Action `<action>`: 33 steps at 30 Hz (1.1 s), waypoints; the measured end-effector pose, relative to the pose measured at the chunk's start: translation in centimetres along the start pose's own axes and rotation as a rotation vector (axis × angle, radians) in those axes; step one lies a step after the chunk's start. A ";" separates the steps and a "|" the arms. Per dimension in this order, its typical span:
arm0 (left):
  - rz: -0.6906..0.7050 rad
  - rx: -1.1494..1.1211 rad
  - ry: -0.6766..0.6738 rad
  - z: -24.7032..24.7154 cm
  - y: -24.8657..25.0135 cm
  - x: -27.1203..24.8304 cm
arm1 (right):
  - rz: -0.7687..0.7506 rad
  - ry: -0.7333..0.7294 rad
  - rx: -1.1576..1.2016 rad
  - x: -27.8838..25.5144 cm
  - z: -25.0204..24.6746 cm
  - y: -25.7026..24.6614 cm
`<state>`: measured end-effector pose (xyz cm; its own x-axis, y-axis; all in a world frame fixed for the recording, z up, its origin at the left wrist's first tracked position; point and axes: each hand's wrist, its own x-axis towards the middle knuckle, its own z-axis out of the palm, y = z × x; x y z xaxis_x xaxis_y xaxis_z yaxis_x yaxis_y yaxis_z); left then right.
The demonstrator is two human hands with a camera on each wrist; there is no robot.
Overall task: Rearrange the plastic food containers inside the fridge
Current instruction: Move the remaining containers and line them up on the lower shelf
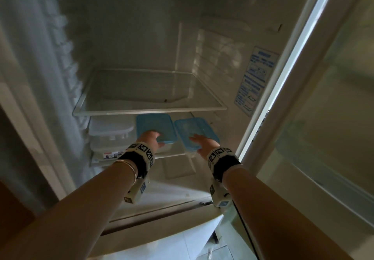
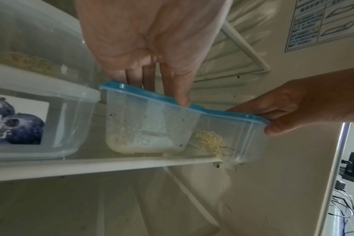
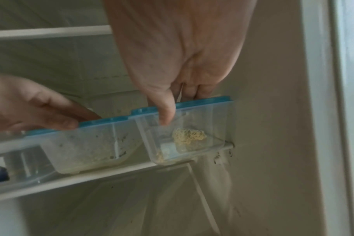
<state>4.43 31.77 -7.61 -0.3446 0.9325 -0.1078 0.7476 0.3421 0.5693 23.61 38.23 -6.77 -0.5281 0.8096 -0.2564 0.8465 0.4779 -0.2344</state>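
Blue-lidded containers, left (image 1: pixel 155 128) and right (image 1: pixel 195 132), each grasped by one hand's grip, fingertips hidden.

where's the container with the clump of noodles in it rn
On the lower fridge shelf at its right end, against the fridge's right wall, beside the other blue-lidded container; the right hand grips this noodle container.

We saw two clear plastic containers (image 2: pixel 150 126) (image 2: pixel 232 137) with glossy blue plastic lids (image 1: pixel 154 127) at the shelf's front edge. The shelf (image 1: pixel 141 89) above looked like smooth glass framed in white plastic. Fridge walls (image 3: pixel 273 127) were matt, speckled.
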 end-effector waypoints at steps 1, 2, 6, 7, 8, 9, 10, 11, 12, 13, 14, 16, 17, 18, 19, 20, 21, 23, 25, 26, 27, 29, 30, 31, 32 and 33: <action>0.005 -0.004 0.005 0.1 0.0 0.1 | -0.004 0.000 0.017 0.3 0.0 0.0; 0.010 -0.006 0.012 0.2 0.0 0.2 | -0.008 0.000 0.034 0.6 0.0 -0.1; 0.037 -0.004 0.031 0.3 -0.3 0.7 | -0.001 0.028 0.102 2.0 0.1 -0.3; 0.045 0.000 0.034 0.3 -0.4 0.7 | 0.003 0.035 0.110 2.3 0.2 -0.3; 0.052 0.004 0.037 0.3 -0.4 0.7 | 0.005 0.045 0.112 2.6 0.2 -0.3; 0.058 0.007 0.039 0.2 -0.5 0.8 | 0.005 0.053 0.111 2.9 0.2 -0.3; 0.061 0.008 0.039 0.2 -0.5 0.8 | 0.002 0.058 0.107 3.1 0.2 -0.2; 0.061 0.007 0.042 0.2 -0.5 0.8 | -0.004 0.055 0.097 3.4 0.1 -0.2; 0.057 0.011 0.044 0.1 -0.6 0.8 | -0.009 0.047 0.082 3.6 0.0 -0.3; 0.061 0.015 0.050 0.1 -0.5 0.7 | -0.009 0.041 0.066 3.7 -0.1 -0.2; 0.065 0.021 0.055 0.1 -0.6 0.7 | -0.010 0.040 0.055 3.8 -0.2 -0.2; 0.077 0.034 0.058 0.1 -0.5 0.7 | -0.010 0.045 0.051 4.1 -0.2 -0.1; 0.080 0.042 0.058 0.0 -0.5 0.6 | -0.012 0.045 0.054 4.3 -0.2 -0.1; 0.079 0.048 0.060 0.0 -0.5 0.6 | -0.014 0.046 0.057 4.3 -0.1 -0.1; 0.079 0.050 0.063 -0.1 -0.5 0.6 | -0.013 0.045 0.062 4.4 -0.1 -0.1; 0.077 0.050 0.064 -0.1 -0.5 0.7 | -0.013 0.047 0.066 4.4 -0.1 -0.1; 0.076 0.050 0.064 -0.1 -0.5 0.6 | -0.014 0.049 0.071 4.4 -0.1 0.0; 0.075 0.060 0.057 -0.1 -0.4 0.6 | -0.020 0.054 0.086 4.3 0.0 0.1; 0.074 0.062 0.058 -0.2 -0.4 0.5 | -0.019 0.059 0.112 4.2 0.0 0.1; 0.075 0.064 0.061 -0.2 -0.4 0.5 | -0.019 0.061 0.117 4.0 -0.1 0.1; 0.076 0.065 0.063 -0.2 -0.4 0.5 | -0.021 0.062 0.117 4.0 -0.1 0.1; 0.070 0.062 0.056 -0.3 -0.4 0.4 | -0.028 0.058 0.118 3.9 -0.2 0.1; 0.069 0.061 0.052 -0.3 -0.4 0.4 | -0.030 0.056 0.116 3.9 -0.3 0.1; 0.072 0.063 0.052 -0.3 -0.5 0.4 | -0.031 0.054 0.111 3.8 -0.2 0.0; 0.074 0.064 0.052 -0.3 -0.5 0.4 | -0.032 0.053 0.106 3.8 -0.2 0.0; 0.073 0.065 0.054 -0.3 -0.6 0.4 | -0.030 0.052 0.100 3.7 -0.2 0.0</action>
<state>3.73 31.91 -7.76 -0.3166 0.9483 -0.0232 0.8063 0.2820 0.5199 21.64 41.32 -7.52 -0.5463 0.8136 -0.1992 0.8183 0.4677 -0.3341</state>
